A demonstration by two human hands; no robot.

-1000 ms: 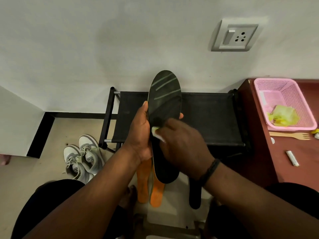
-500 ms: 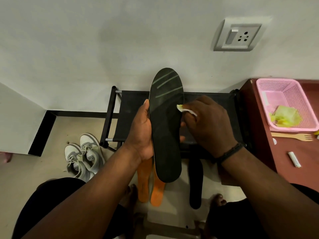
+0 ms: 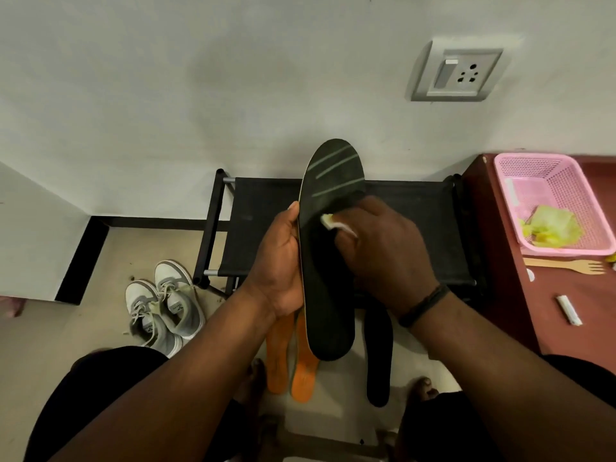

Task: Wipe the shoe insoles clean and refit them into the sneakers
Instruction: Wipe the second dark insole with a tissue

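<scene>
A black insole (image 3: 328, 261) with grey stripes near its toe stands upright in front of me. My left hand (image 3: 278, 261) grips its left edge at mid-length. My right hand (image 3: 383, 251) presses a small white wipe (image 3: 330, 221) against the insole's upper middle. On the floor below lie two orange insoles (image 3: 290, 361) side by side and one more black insole (image 3: 378, 355) to their right. A pair of grey and white sneakers (image 3: 163, 305) stands on the floor at the left.
A black shoe rack (image 3: 266, 208) stands against the white wall behind the insole. At the right, a dark red table (image 3: 573, 311) carries a pink basket (image 3: 533, 181) with yellow-green cloth, a wooden fork (image 3: 566, 264) and a small white stick (image 3: 569, 310). My bare feet are below.
My right hand with the wipe went from the insole's middle up to its right edge, then came back onto its upper middle. The left hand has kept its hold.
</scene>
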